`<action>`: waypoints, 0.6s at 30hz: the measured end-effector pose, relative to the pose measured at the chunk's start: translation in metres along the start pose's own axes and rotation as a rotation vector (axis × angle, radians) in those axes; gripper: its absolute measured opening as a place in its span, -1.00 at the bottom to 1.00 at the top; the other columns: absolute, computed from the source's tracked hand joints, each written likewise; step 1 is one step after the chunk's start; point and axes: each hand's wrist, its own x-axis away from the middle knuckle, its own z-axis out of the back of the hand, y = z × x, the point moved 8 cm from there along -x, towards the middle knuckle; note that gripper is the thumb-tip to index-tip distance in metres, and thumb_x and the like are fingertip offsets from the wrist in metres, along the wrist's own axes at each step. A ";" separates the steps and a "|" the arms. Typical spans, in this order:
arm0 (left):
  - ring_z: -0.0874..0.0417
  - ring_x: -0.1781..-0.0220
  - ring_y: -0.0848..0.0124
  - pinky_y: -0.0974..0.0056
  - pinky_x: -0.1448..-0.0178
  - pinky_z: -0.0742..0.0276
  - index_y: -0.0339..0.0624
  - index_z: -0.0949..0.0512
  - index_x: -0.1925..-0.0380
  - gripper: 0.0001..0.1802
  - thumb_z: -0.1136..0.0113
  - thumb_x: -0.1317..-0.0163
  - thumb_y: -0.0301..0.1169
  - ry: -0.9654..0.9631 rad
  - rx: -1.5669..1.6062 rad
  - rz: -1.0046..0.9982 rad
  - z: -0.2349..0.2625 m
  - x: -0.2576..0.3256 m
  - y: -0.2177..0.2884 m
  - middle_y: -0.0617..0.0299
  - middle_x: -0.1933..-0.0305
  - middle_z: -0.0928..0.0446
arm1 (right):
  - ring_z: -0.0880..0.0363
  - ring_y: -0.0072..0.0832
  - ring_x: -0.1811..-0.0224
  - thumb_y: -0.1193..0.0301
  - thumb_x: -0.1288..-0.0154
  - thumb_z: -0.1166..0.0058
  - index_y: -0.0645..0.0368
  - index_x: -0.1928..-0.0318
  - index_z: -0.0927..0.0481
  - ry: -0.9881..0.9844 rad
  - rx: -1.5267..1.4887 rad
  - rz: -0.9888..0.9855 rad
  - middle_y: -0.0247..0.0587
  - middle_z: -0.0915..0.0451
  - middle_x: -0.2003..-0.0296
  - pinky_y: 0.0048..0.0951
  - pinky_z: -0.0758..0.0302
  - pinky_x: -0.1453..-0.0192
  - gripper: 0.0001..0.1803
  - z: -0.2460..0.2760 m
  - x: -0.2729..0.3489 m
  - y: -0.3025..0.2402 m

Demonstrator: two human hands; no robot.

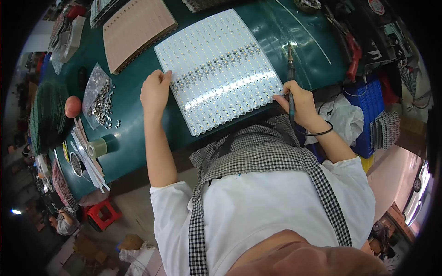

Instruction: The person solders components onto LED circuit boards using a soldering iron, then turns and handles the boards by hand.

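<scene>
A white panel of LED circuit strips (221, 69) lies in front of me on the green table, dotted with small LEDs and crossed by a band of darker components. My left hand (155, 93) is closed at the panel's left edge, thumb against the rim; its curled fingers are partly hidden. In my right hand (300, 102) is a soldering iron (291, 73), its tip pointing away from me and its black cord looping over my wrist. The thumb of that hand reaches the panel's right edge.
Left on the green table (131, 131) are a plastic bag of small metal parts (99, 99), a red round fruit (72, 106), a tape roll (97, 148) and white strips (90, 158). Stacked pinkish boards (138, 32) lie far left. A blue crate (368, 110) stands right.
</scene>
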 end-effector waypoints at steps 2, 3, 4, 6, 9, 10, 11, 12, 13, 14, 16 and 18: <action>-0.40 0.58 0.37 0.33 0.48 -0.24 -0.18 -0.41 0.57 -0.66 -0.06 -0.20 -0.15 -0.229 0.405 0.035 -0.007 0.014 -0.007 0.25 0.63 -0.40 | -0.45 -0.32 0.66 0.32 -0.03 -0.28 0.16 0.37 -0.36 0.012 0.001 0.021 -0.19 -0.42 0.65 -0.44 -0.34 0.59 -0.67 0.000 -0.001 -0.001; -0.27 0.66 0.52 0.44 0.54 -0.11 -0.14 -0.37 0.58 -0.72 -0.10 -0.18 -0.22 -0.450 0.811 0.063 -0.018 0.028 -0.004 0.38 0.68 -0.29 | -0.45 -0.32 0.66 0.32 -0.03 -0.28 0.16 0.37 -0.36 0.004 0.003 0.014 -0.19 -0.42 0.65 -0.44 -0.34 0.59 -0.67 0.000 0.000 0.001; -0.19 0.64 0.59 0.48 0.55 -0.03 -0.12 -0.35 0.54 -0.77 -0.11 -0.18 -0.27 -0.489 0.962 0.060 -0.016 0.041 -0.007 0.42 0.65 -0.22 | -0.45 -0.33 0.66 0.33 -0.02 -0.28 0.16 0.39 -0.36 -0.003 0.019 0.019 -0.20 -0.42 0.66 -0.44 -0.34 0.59 -0.67 0.000 0.000 0.001; -0.13 0.58 0.64 0.53 0.54 0.04 -0.10 -0.31 0.48 -0.80 -0.11 -0.18 -0.33 -0.519 1.309 0.065 -0.006 0.070 -0.019 0.43 0.59 -0.16 | -0.45 -0.34 0.66 0.33 -0.01 -0.28 0.15 0.41 -0.36 -0.019 0.029 0.019 -0.22 -0.42 0.66 -0.44 -0.34 0.59 -0.67 0.001 0.001 0.004; -0.13 0.51 0.61 0.50 0.51 -0.01 -0.15 -0.30 0.39 -0.83 -0.07 -0.23 -0.36 -0.330 1.644 0.112 0.015 0.106 -0.059 0.36 0.48 -0.16 | -0.47 -0.39 0.65 0.39 0.00 -0.29 0.18 0.35 -0.42 -0.059 0.094 0.087 -0.22 -0.46 0.61 -0.51 -0.36 0.56 -0.71 0.006 0.002 0.002; -0.13 0.51 0.60 0.50 0.51 -0.03 -0.17 -0.32 0.36 -0.84 -0.07 -0.24 -0.37 -0.130 1.673 0.227 0.021 0.114 -0.079 0.36 0.47 -0.16 | -0.44 -0.37 0.67 0.37 0.01 -0.29 0.15 0.33 -0.44 -0.031 0.060 0.071 -0.25 -0.43 0.64 -0.48 -0.35 0.58 -0.70 0.015 0.003 0.004; -0.14 0.50 0.59 0.49 0.51 -0.04 -0.19 -0.35 0.33 -0.85 -0.07 -0.24 -0.37 0.070 1.687 0.339 0.028 0.121 -0.098 0.36 0.46 -0.17 | -0.40 -0.36 0.69 0.34 0.03 -0.29 0.13 0.32 -0.45 -0.001 0.028 0.053 -0.28 -0.40 0.67 -0.45 -0.33 0.59 -0.69 0.022 0.006 0.008; -0.14 0.50 0.59 0.49 0.51 -0.04 -0.19 -0.35 0.33 -0.85 -0.07 -0.24 -0.37 0.070 1.680 0.349 0.034 0.126 -0.102 0.36 0.46 -0.17 | -0.35 -0.48 0.71 0.08 -0.09 -0.18 0.15 0.16 -0.47 0.091 -0.057 0.079 -0.37 -0.38 0.69 -0.52 -0.30 0.59 -0.55 0.035 0.011 0.013; -0.13 0.52 0.58 0.49 0.51 -0.05 -0.21 -0.36 0.29 -0.86 -0.06 -0.25 -0.40 0.201 1.686 0.310 0.051 0.126 -0.109 0.35 0.46 -0.20 | -0.35 -0.48 0.71 0.08 -0.09 -0.18 0.15 0.16 -0.47 0.083 -0.060 0.068 -0.37 -0.38 0.69 -0.52 -0.30 0.59 -0.55 0.041 0.015 0.013; -0.13 0.54 0.56 0.48 0.51 -0.06 -0.22 -0.37 0.25 -0.86 -0.04 -0.25 -0.42 0.330 1.686 0.269 0.065 0.124 -0.112 0.33 0.46 -0.23 | -0.34 -0.55 0.68 -0.09 -0.12 -0.02 0.19 0.10 -0.44 0.161 -0.211 -0.081 -0.38 -0.39 0.66 -0.56 -0.28 0.57 -0.40 0.058 0.017 0.021; -0.18 0.54 0.56 0.46 0.50 -0.12 -0.23 -0.41 0.27 -0.88 -0.05 -0.25 -0.43 0.365 1.452 0.180 0.086 0.117 -0.079 0.33 0.47 -0.28 | -0.32 -0.66 0.62 -0.34 -0.11 0.29 0.26 -0.01 -0.38 0.221 -0.408 -0.273 -0.37 -0.42 0.59 -0.64 -0.25 0.52 -0.13 0.075 0.020 0.037; -0.30 0.53 0.54 0.42 0.48 -0.23 -0.23 -0.47 0.34 -0.93 -0.10 -0.19 -0.49 0.448 0.917 0.108 0.082 0.098 -0.014 0.30 0.52 -0.36 | -0.36 -0.64 0.53 -0.40 -0.12 0.43 0.32 -0.01 -0.38 0.234 -0.469 -0.348 -0.25 -0.46 0.49 -0.65 -0.27 0.44 -0.04 0.080 0.021 0.045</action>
